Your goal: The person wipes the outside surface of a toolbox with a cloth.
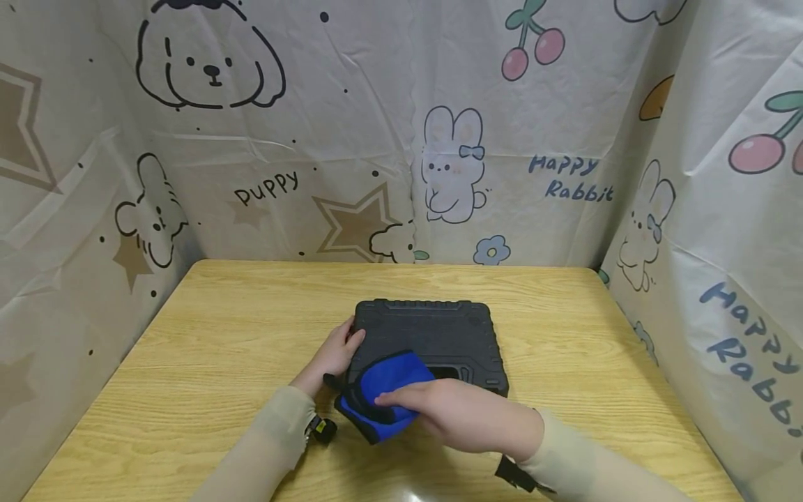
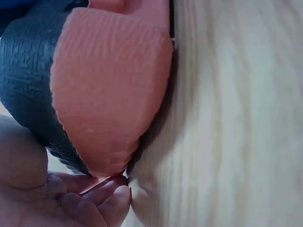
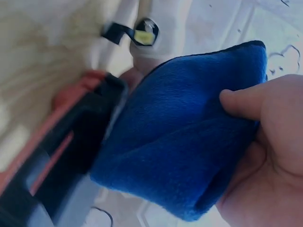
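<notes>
A black hard plastic case (image 1: 426, 324) lies flat on the table. From the left wrist, its ridged side shows a black upper part (image 2: 31, 71) over an orange-red lower part (image 2: 111, 90). My left hand (image 1: 332, 357) grips the case's left side, with curled fingers (image 2: 106, 198) against its far corner near the tabletop. Between the thumb and fingers of my right hand (image 1: 464, 416) is a folded blue cloth (image 3: 175, 127) with black edging. The cloth hangs over the case's near left corner; whether it touches the case I cannot tell.
The light wood table (image 1: 251, 314) extends around the case on all sides. Behind it and at both sides hangs a pale printed curtain (image 1: 351, 139). Each wrist carries a dark strap; the left strap (image 1: 323, 429) holds a small black device.
</notes>
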The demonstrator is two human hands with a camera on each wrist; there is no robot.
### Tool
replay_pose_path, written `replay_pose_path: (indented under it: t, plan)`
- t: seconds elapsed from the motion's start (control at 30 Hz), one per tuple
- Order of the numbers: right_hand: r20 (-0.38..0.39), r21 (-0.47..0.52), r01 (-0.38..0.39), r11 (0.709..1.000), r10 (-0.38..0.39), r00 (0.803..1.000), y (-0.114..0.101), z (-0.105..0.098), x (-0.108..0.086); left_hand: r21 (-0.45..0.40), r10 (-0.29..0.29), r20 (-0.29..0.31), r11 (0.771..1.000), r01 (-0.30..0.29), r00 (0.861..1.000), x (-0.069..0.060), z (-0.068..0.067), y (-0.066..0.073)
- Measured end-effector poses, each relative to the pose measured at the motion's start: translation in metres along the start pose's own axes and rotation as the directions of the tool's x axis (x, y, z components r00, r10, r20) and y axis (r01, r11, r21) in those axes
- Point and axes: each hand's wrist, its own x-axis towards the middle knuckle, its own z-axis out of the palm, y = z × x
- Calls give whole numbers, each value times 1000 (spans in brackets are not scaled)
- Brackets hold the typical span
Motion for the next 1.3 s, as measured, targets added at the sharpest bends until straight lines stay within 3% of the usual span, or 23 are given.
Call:
replay_pose_path:
  t: [0.17,0.43,0.53,0.63,0.8,0.87,1.03,1.17,1.3]
  plan:
    - [-149,10,-48,999,49,988,4,-18,-8,6,-39,9,999,39,999,-1,0,1]
    - [-326,88,-122,989,144,934,17,-41,-15,-40,-37,13,999,37,999,-1,-2,1]
    - [-367,105,-185,977,211,906,27,-52,-21,-34,-63,25,997,64,998,-1,-1,0]
    - [-410,103,-278,955,295,863,39,-65,-31,-36,-76,29,996,77,997,0,-1,0]
    - [-449,110,-426,898,428,784,64,-91,-50,-46,-87,36,995,89,996,-1,0,2]
    - [-456,115,-462,879,460,762,74,-99,-57,-44,-87,35,995,89,996,-2,0,2]
    - [-468,98,-520,848,501,728,101,-110,-72,-36,-95,32,995,97,995,-3,0,3]
    - [-483,30,-594,804,532,696,123,-110,-84,-27,-99,30,995,100,995,-4,0,3]
    - [-465,-13,-627,779,551,693,143,-108,-90,-24,-97,30,995,98,995,-4,0,2]
